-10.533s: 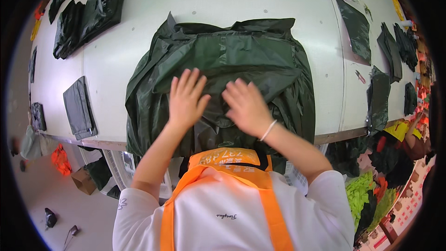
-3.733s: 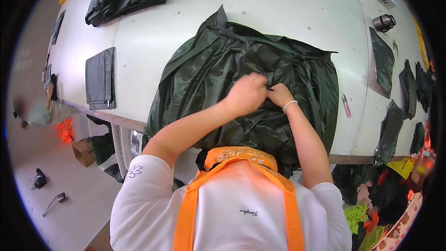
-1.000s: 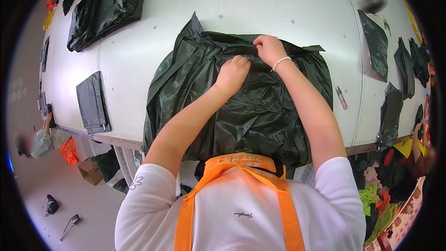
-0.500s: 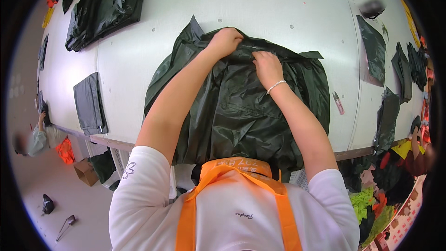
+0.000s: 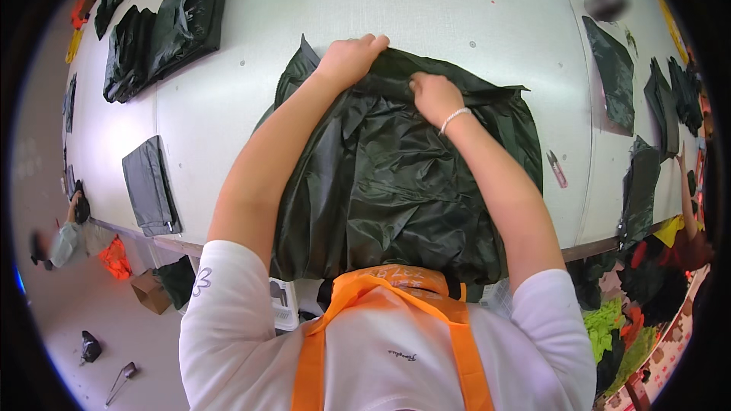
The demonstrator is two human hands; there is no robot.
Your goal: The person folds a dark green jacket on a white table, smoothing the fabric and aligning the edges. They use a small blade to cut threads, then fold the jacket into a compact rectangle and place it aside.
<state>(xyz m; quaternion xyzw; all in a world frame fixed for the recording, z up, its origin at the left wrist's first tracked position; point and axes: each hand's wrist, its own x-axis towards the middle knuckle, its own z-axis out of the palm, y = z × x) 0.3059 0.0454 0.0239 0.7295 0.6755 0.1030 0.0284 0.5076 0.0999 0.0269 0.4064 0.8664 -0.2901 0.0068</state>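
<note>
A shiny dark green waterproof garment (image 5: 396, 183) lies spread and wrinkled in front of me, its near end hanging over the table edge. At its far edge, my left hand (image 5: 352, 59) is closed on the cloth, with fingers bent over the border. My right hand (image 5: 437, 99), a beaded bracelet at its wrist, is closed on a fold just inside that edge, to the right of the left hand. Its fingertips are partly hidden in the cloth. A pointed corner of the garment sticks up left of my left hand. Small thread snips (image 5: 557, 169) lie to the right of the garment.
The pale table (image 5: 304, 0) bears folded dark green pieces (image 5: 167, 34) at far left and a flat folded piece (image 5: 149, 185) nearer. More dark pieces (image 5: 611, 76) lie on the right. Co-workers show at both sides. A cardboard box (image 5: 151, 291) stands on the floor, left.
My left hand has moved a little away from me and left, lifting the far edge. The garment's left side has drawn inward. My right hand has hardly shifted, its fingers curling more.
</note>
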